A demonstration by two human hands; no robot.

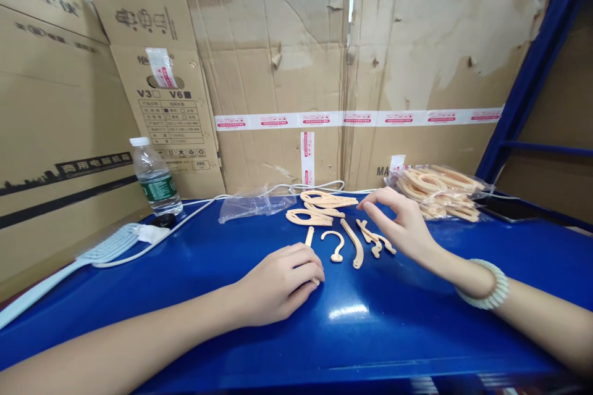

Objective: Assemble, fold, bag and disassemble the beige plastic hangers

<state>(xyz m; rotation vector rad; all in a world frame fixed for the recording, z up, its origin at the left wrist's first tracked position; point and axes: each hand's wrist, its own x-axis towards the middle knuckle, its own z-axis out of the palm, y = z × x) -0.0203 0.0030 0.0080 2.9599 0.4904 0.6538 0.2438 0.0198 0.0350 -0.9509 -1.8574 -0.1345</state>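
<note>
My left hand (285,281) is low on the blue table, its fingers curled over a straight peach plastic hanger arm (309,236); one end sticks out above the knuckles, the middle is covered. Right of it lies a hanger hook (334,245) with a small base. Beyond that is a curved hanger arm (353,244). My right hand (402,222) hovers with thumb and fingers apart, close to the tip of several loop-shaped hanger pieces (309,216). Below its fingers, several small hook pieces (374,238) lie in a loose pile. Nothing shows in the right hand.
A clear bag of peach hanger parts (438,188) lies at back right, beside a dark phone (507,208). At left stand a water bottle (156,179) and a pale blue fan (113,244) with a white cable. An empty plastic bag (252,205) lies before cardboard walls (278,74).
</note>
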